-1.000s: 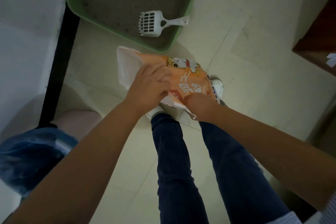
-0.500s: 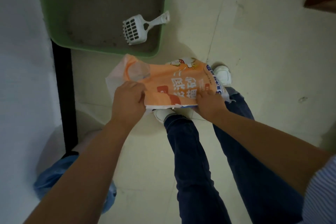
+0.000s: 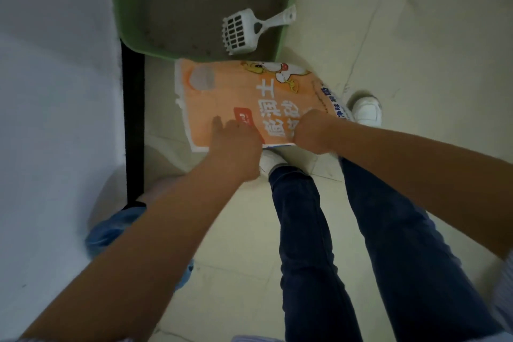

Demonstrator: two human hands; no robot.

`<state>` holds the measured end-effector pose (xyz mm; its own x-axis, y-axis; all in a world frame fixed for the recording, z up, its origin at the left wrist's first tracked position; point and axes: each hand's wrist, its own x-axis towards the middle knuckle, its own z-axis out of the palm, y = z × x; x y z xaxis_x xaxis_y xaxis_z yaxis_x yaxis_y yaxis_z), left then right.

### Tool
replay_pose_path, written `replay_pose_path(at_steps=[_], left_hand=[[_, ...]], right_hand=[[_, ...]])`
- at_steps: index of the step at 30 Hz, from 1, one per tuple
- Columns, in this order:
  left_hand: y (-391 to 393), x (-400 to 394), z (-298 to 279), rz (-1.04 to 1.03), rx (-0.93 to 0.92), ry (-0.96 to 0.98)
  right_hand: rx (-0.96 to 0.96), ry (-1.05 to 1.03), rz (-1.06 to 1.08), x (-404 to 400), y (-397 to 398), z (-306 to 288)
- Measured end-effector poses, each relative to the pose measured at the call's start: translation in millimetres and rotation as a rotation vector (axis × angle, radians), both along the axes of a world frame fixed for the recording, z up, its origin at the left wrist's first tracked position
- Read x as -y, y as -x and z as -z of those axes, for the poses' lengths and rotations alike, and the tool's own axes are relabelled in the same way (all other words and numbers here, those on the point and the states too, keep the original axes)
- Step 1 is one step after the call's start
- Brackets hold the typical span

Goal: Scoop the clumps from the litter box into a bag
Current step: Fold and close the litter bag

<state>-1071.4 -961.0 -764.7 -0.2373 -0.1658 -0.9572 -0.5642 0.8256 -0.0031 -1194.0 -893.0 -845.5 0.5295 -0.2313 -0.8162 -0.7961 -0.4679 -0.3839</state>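
Note:
An orange printed bag (image 3: 236,94) is stretched flat in front of me, above my feet. My left hand (image 3: 236,144) grips its near edge at the left, fingers over the top face. My right hand (image 3: 313,130) is closed in a fist on the same near edge further right. Just beyond the bag stands the green litter box (image 3: 125,30) filled with grey litter. A white slotted scoop (image 3: 241,30) lies in its near right corner, handle resting on the rim. No clumps are distinguishable in the litter.
A white wall (image 3: 55,91) with a black vertical strip (image 3: 133,125) runs along the left. A bin lined with blue plastic (image 3: 111,230) stands at lower left under my left arm. My legs and white shoes (image 3: 366,108) are on the pale tiled floor.
The bag has been spread flatter and turned toward the litter box. My left hand slid right along the near edge, closer to my right hand. The view shifted left.

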Motion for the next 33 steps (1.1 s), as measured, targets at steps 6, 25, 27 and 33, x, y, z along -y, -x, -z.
replay_pose_path(at_steps=[6, 25, 27, 33], left_hand=[[-7.9, -17.4, 30.9, -0.075, -0.212, 0.169], [-19.3, -8.1, 72.6, -0.217, -0.274, 0.129], [-12.6, -6.2, 74.2, -0.242, -0.304, 0.127], [3.2, -7.7, 75.6, -0.313, -0.366, 0.182]], right_hand=[[-0.050, -0.019, 0.233, 2.6, -4.8, 2.4], [-0.422, -0.094, 0.971, -85.7, 6.5, 60.0], [-0.425, -0.108, 1.116, -95.9, 8.7, 59.4], [-0.553, -0.250, 1.303, -124.9, 9.4, 69.1]])
